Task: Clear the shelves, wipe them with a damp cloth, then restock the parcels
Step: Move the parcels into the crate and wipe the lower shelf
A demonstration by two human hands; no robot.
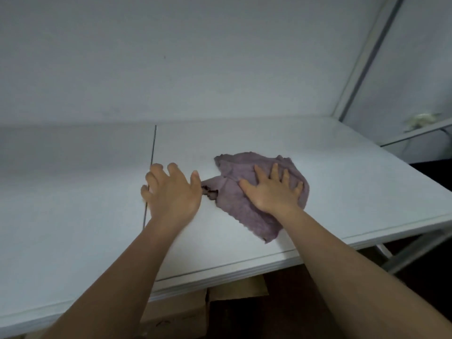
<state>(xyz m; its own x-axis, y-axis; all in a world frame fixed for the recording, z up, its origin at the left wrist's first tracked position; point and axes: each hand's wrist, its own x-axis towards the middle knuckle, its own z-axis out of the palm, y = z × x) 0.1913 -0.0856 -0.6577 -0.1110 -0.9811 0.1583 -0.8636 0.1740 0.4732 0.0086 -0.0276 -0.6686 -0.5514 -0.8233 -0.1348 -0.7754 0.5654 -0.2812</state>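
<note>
The purple cloth (259,189) lies bunched on the white shelf (342,182) near its front edge, pressed flat under the right hand (271,192), fingers spread and straight. The left hand (171,192) rests released beside it, over the panel seam (152,148). Risk: the loose corner may snag the seam, or the bunched cloth may miss strips and drag off the edge.

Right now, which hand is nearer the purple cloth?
Right. The right hand lies flat on top of the purple cloth, fingers spread. The left hand rests on the white shelf beside it, thumb next to the cloth's left corner.
</note>
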